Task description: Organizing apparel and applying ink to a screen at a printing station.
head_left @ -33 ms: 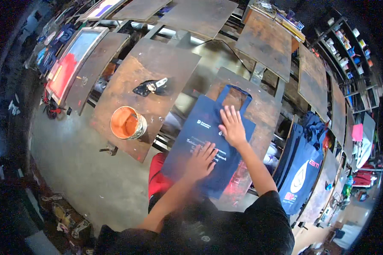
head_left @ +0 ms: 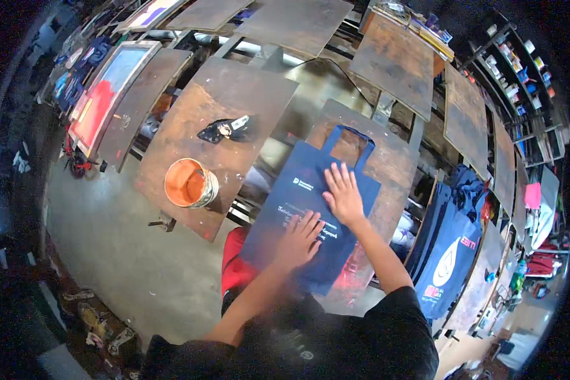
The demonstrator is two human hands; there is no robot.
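Observation:
A navy blue tote bag [head_left: 275, 221] with white print lies flat on a brown board [head_left: 392, 158]. Its two-strap handle loop [head_left: 343, 130] points away from me, onto the bare wood. My right hand [head_left: 344, 195] rests palm down on the upper right part of the bag, fingers stretched out just below the handle. Lower down, my left hand [head_left: 301, 240] is laid flat across the printed lines, its fingers slightly spread. Neither hand grips anything. Part of the print is hidden beneath my hands.
On the board to the left stand a bucket [head_left: 189, 183] stained orange inside and a crumpled black item [head_left: 221, 130]. Several navy bags [head_left: 446, 253] hang at the right. A framed screen [head_left: 107, 95] with red and blue areas leans at the far left. A shelf [head_left: 519, 69] holds small containers.
My right hand has slid slightly toward me over the bag, away from the handle. The left hand stays in place.

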